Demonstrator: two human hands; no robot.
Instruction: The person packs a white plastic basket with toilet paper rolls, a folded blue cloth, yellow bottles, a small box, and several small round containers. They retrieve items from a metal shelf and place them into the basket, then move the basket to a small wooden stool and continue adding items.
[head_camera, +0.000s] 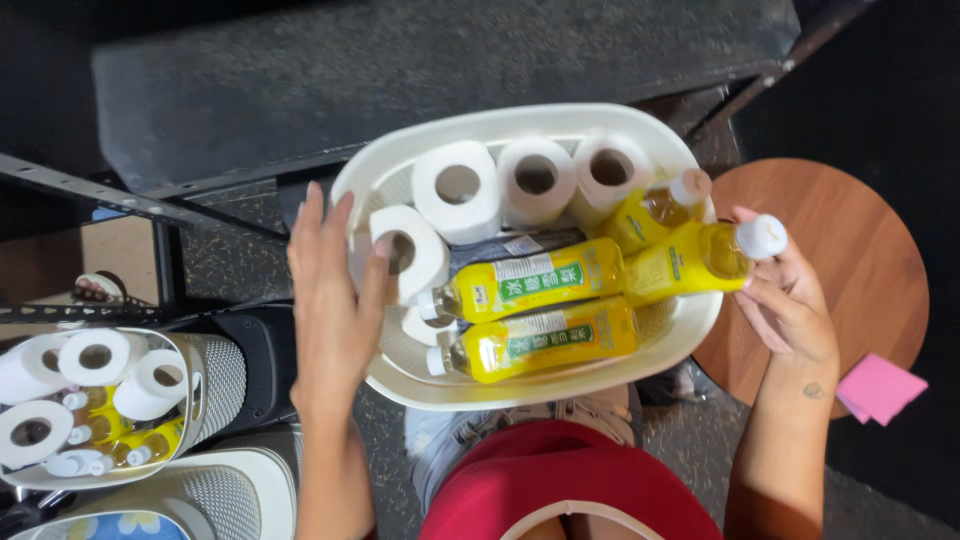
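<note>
So the person is looking straight down at a cream oval basket (560, 385) that's sitting in front of their knees. The left hand (330, 300) is lying flat against the basket's left rim, fingers stretched out and kept close together, and the fingertips are touching the toilet roll (405, 255) at that end. It isn't gripping anything, just resting there.

The right hand (785, 300) is holding a yellow drink bottle (690, 262) up by the neck end, thumb and fingers pinching around it just under the white cap. That bottle is lying tilted over the basket's right rim, mostly inside, with the cap sticking out past the edge.

Inside the basket, three more toilet rolls (535, 180) are lined up along the far side, two yellow bottles (535, 310) are lying side by side across the middle, and one more bottle (650, 212) is tucked up near the far right.

Off to the right a round wooden stool (860, 250) is standing with a pink pad of notes (880, 388) on its edge. At the lower left another basket (215, 385) is holding rolls and small bottles too.
</note>
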